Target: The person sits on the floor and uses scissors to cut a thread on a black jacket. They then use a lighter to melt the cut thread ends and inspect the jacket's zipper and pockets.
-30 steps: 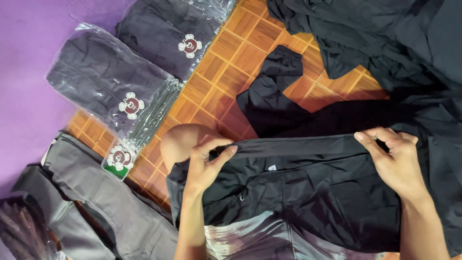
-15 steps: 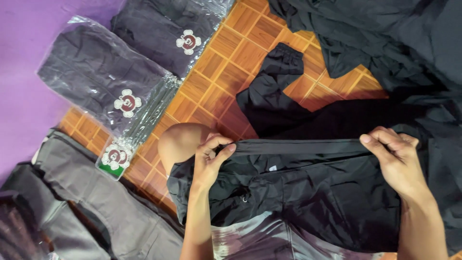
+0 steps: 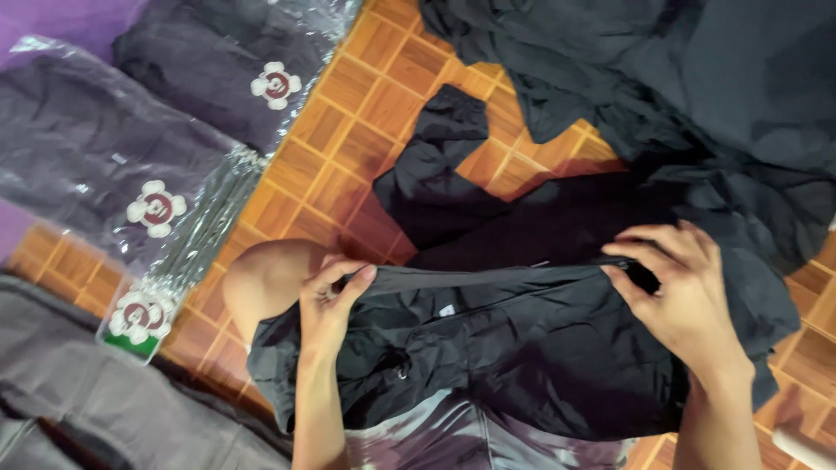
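Change since earlier frames: top edge of black garment (image 3: 522,348) folded lower and drawn tauter between the two hands; left hand shifted slightly toward the body, right hand slightly outward.
Grey cloth (image 3: 104,409): lower left corner, lying flat, partly out of view.
Bagged garments (image 3: 122,165): upper left, dark folded pieces in clear plastic bags, each with a white flower-shaped mark; overlapping, partly on purple sheet (image 3: 52,17), partly on floor.
Tiled floor (image 3: 348,130): orange-brown square tiles, bare strip between the bags and the black cloth.
Knee (image 3: 266,278): just left of the left hand, touching the garment's left edge.
Left hand (image 3: 326,305): fingers curled shut, thumb above, pinching the folded top edge of the black garment at its left end.
Black garment: centre, spread across the lap and floor, stretched between both hands; small white tag and small metal snap on its face.
Black sleeve (image 3: 444,148): beyond the garment, lying across the tiles.
Right hand (image 3: 688,296): fingers bent and closed on the same folded edge at its right end, thumb tucked under.
Black cloth pile (image 3: 679,78): upper right, crumpled, reaching down beside the right hand.
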